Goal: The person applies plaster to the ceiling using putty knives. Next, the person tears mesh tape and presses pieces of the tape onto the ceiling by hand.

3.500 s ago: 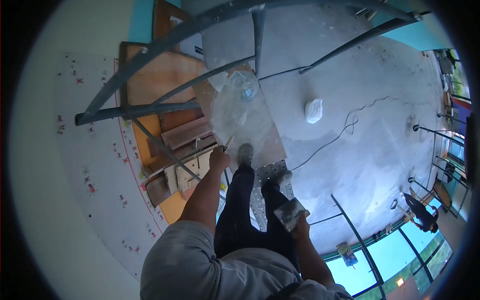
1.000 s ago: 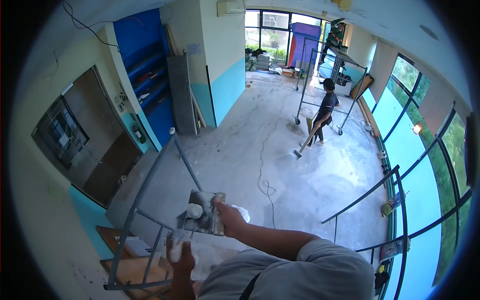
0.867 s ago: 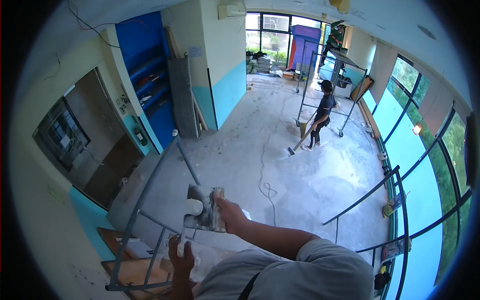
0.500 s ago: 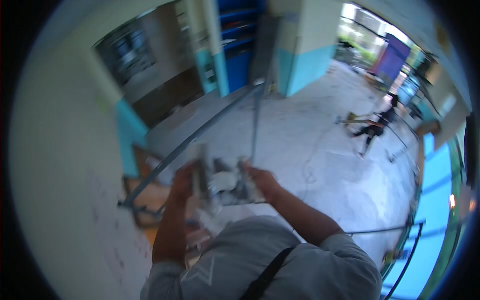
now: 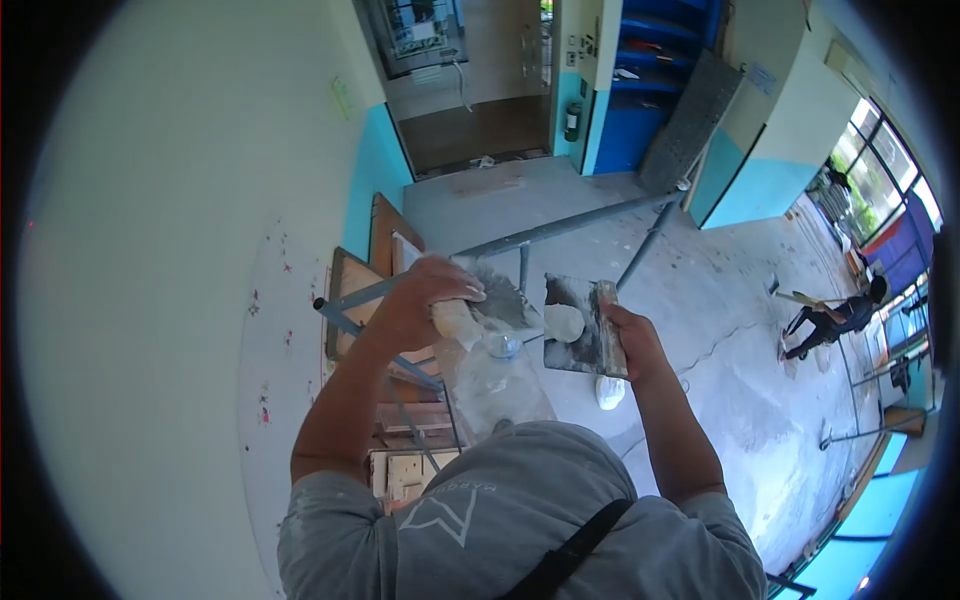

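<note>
My left hand (image 5: 425,300) is closed around the pale handle of a plastering trowel (image 5: 497,290), whose grey blade is smeared with white. In my right hand (image 5: 640,340) is a flat rectangular putty plate (image 5: 582,350), gripped along its thick right edge. A round dollop of white filler (image 5: 564,323) sits on the plate's face. Trowel and plate are close together in front of my chest, with the trowel's tip near the plate's left edge. Below them lies a dusty, whitish board (image 5: 490,395).
Grey scaffold tubes (image 5: 580,222) run across in front of me. A pale wall (image 5: 200,280) with reddish patches rises at left, beside leaning wooden panels (image 5: 390,235). A white lump (image 5: 609,392) shows beyond the plate. Another person (image 5: 838,322) holds a long tool at right.
My view has swung left, so the doorway and the co-worker appear farther right. The plate's face and its dollop now show clearly, and both hands appear higher in the picture.
</note>
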{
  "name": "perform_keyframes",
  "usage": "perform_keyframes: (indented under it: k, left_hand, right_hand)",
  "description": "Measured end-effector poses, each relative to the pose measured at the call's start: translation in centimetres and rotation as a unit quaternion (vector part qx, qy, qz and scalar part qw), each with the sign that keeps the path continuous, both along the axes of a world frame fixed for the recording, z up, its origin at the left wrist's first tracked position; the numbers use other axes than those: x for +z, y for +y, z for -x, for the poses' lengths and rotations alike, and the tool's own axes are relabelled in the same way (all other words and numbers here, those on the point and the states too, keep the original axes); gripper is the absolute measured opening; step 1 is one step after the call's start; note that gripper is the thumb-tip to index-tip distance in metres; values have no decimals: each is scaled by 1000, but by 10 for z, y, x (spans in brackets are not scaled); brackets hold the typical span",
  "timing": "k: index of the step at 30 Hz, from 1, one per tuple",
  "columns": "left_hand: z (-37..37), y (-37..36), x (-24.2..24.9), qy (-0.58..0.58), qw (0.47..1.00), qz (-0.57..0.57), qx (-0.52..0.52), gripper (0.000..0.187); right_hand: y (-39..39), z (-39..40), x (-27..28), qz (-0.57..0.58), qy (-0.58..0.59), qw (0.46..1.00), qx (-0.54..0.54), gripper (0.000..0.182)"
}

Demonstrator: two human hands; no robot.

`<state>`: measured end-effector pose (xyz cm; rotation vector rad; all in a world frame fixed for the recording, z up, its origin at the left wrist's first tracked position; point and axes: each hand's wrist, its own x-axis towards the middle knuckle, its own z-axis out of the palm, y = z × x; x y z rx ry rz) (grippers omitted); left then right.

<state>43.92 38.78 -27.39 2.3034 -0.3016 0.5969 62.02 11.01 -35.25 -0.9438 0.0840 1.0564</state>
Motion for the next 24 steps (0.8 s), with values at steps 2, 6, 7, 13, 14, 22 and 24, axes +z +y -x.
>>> perform_keyframes:
  k: [2,6,7,13,14,22,24]
  left_hand:
    - [-8,-7,20,-33,987,-154,-26,33]
    - [-26,-32,-2,-67,976,-196,-70,32]
    - [-24,-41,7,-64,974,-204,-75,37]
    - [-11,9,25,-39,998,-2,48,27]
    - [-8,26,25,-48,993,77,71,28]
    - [94,69,323,-438,585,-235,641,28]
    - [107,68,400,-555,641,-136,513,33]
  right_hand:
    - [-2,-1,4,68,-42,997,13,39]
    - [1,-2,19,216,-224,950,-8,45]
    - [3,-1,27,155,-214,963,-55,42]
    - [19,-90,-19,-128,-158,979,-13,16]
    - [8,-78,7,-141,-103,984,-34,12]
    - [11,-74,-32,-122,-4,991,-51,24]
    - [14,-64,-36,-117,-4,992,-57,24]
